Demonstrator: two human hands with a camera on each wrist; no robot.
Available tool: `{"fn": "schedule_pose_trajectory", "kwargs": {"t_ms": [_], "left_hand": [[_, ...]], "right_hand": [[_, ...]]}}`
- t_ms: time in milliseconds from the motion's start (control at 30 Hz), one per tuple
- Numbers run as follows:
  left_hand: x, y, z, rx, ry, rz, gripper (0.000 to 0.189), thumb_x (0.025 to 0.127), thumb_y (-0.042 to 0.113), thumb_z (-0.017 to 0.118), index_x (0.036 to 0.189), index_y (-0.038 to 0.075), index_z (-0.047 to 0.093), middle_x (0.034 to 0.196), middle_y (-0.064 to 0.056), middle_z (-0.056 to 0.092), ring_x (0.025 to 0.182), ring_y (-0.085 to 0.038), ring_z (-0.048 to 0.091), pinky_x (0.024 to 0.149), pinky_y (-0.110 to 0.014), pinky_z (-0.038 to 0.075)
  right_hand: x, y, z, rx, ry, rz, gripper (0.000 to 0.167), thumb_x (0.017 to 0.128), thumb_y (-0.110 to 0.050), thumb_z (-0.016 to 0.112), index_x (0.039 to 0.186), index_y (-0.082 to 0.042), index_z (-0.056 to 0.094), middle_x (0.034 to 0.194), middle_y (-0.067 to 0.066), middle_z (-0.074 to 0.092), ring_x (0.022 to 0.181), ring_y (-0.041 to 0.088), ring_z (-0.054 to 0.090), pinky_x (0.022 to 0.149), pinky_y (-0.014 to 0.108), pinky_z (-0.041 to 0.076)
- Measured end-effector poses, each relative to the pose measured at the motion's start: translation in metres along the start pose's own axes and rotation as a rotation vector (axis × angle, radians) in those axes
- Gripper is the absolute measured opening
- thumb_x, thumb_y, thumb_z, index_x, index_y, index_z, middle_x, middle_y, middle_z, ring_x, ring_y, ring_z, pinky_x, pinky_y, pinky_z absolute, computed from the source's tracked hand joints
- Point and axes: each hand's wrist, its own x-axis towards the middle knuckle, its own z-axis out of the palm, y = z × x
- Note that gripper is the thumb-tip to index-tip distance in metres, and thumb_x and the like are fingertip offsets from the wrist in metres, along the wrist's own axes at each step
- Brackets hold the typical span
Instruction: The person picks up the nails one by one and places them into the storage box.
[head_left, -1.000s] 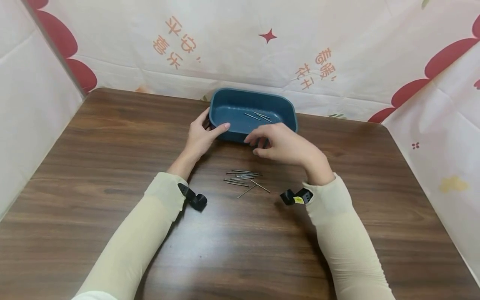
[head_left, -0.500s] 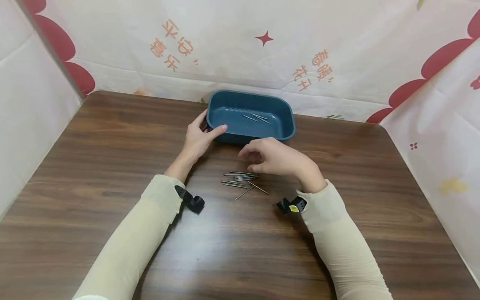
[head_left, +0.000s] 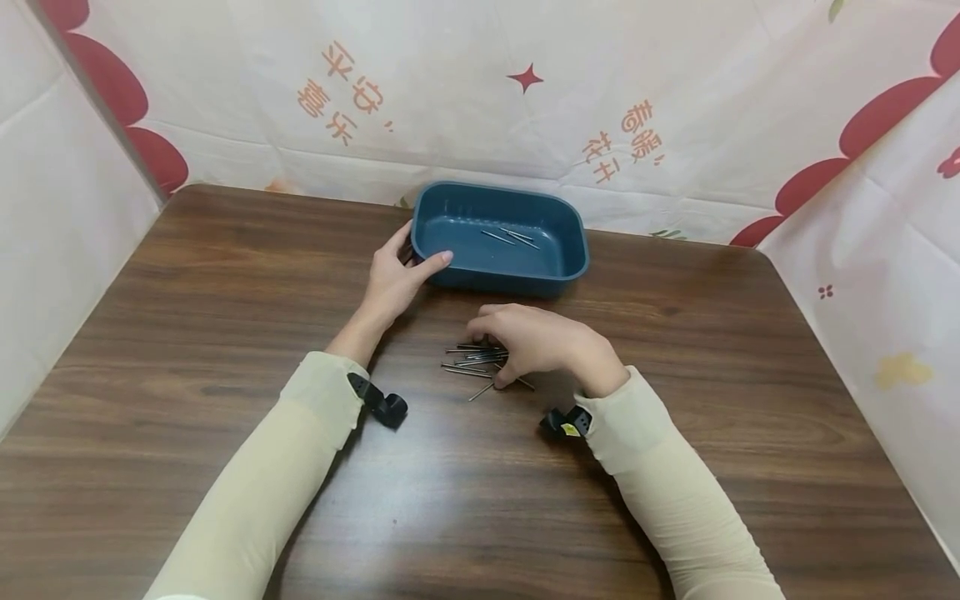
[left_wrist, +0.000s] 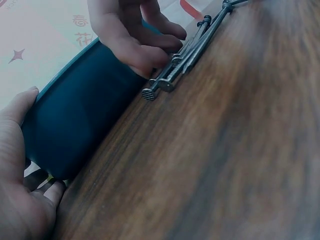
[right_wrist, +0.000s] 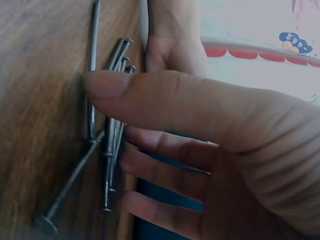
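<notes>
A blue plastic box (head_left: 491, 279) stands at the back of the table, with several nails (head_left: 512, 238) lying on its floor. My left hand (head_left: 392, 279) grips its left end, thumb on the front rim and fingers around the outside. In front of the box lies a loose pile of steel nails (head_left: 467, 364). Over the pile's right side is my right hand (head_left: 540, 337), its fingers bent downward. In the right wrist view the thumb (right_wrist: 165, 97) is apart from the fingers, close to the nails; no nail is visibly pinched. The hand hides part of the pile.
The brown wood-grain table (head_left: 420, 517) reaches back to a patterned cloth (head_left: 450, 100) just behind the box. Further cloth panels hang along the left and right sides. A small black camera (head_left: 386, 408) sits at the left wrist.
My right hand has come from the box's front rim toward me and down to the nails, its thumb spreading from the fingers. My left hand stays on the box.
</notes>
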Motion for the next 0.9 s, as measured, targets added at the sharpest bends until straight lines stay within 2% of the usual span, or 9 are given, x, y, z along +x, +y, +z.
{"fn": "schedule_pose_trajectory", "kwargs": {"t_ms": [167, 333, 467, 567, 700, 900], "left_hand": [[0.015, -0.023, 0.001, 0.009, 0.016, 0.012, 0.082, 0.090, 0.033, 0.076, 0.159, 0.017, 0.034, 0.162, -0.009, 0.039, 0.150, -0.023, 0.039, 0.123, -0.038, 0.034], [0.014, -0.019, 0.001, -0.009, 0.009, 0.005, 0.081, 0.092, 0.027, 0.075, 0.159, 0.014, 0.032, 0.163, -0.011, 0.037, 0.151, -0.026, 0.038, 0.124, -0.040, 0.034], [0.006, -0.005, 0.001, -0.012, 0.004, 0.001, 0.080, 0.093, 0.022, 0.073, 0.159, 0.007, 0.031, 0.162, -0.017, 0.037, 0.151, -0.031, 0.037, 0.124, -0.044, 0.033], [0.000, 0.002, 0.000, -0.003, -0.001, 0.006, 0.081, 0.092, 0.024, 0.074, 0.159, 0.006, 0.031, 0.162, -0.019, 0.036, 0.151, -0.034, 0.036, 0.124, -0.044, 0.033], [-0.001, 0.003, 0.000, 0.008, -0.005, 0.011, 0.083, 0.091, 0.028, 0.075, 0.159, 0.007, 0.031, 0.163, -0.018, 0.035, 0.151, -0.034, 0.036, 0.123, -0.044, 0.034], [0.000, 0.002, 0.000, 0.009, -0.004, 0.013, 0.083, 0.091, 0.028, 0.075, 0.159, 0.007, 0.032, 0.163, -0.018, 0.036, 0.151, -0.034, 0.036, 0.123, -0.045, 0.034]], "right_hand": [[0.003, 0.000, 0.004, -0.017, 0.026, -0.026, 0.055, 0.081, -0.012, 0.085, 0.132, -0.016, 0.065, 0.117, 0.001, 0.063, 0.105, 0.018, 0.060, 0.096, 0.037, 0.053], [0.007, 0.002, 0.007, -0.023, 0.073, -0.044, 0.040, 0.086, -0.008, 0.078, 0.124, -0.015, 0.069, 0.108, 0.001, 0.065, 0.099, 0.017, 0.060, 0.090, 0.035, 0.054], [0.011, 0.004, 0.009, -0.019, 0.106, -0.026, 0.035, 0.088, -0.007, 0.074, 0.122, -0.014, 0.070, 0.106, 0.002, 0.066, 0.095, 0.017, 0.060, 0.087, 0.035, 0.054], [0.013, 0.007, 0.009, -0.012, 0.125, -0.006, 0.035, 0.089, -0.007, 0.073, 0.123, -0.014, 0.071, 0.108, 0.002, 0.066, 0.097, 0.017, 0.060, 0.088, 0.036, 0.054], [0.013, 0.011, 0.008, 0.002, 0.149, 0.013, 0.036, 0.089, -0.007, 0.073, 0.124, -0.014, 0.071, 0.108, 0.003, 0.066, 0.099, 0.019, 0.060, 0.089, 0.036, 0.054], [0.014, 0.016, 0.007, 0.034, 0.164, -0.013, 0.032, 0.091, -0.008, 0.069, 0.123, -0.013, 0.071, 0.104, 0.003, 0.066, 0.093, 0.018, 0.059, 0.084, 0.034, 0.053]]}}
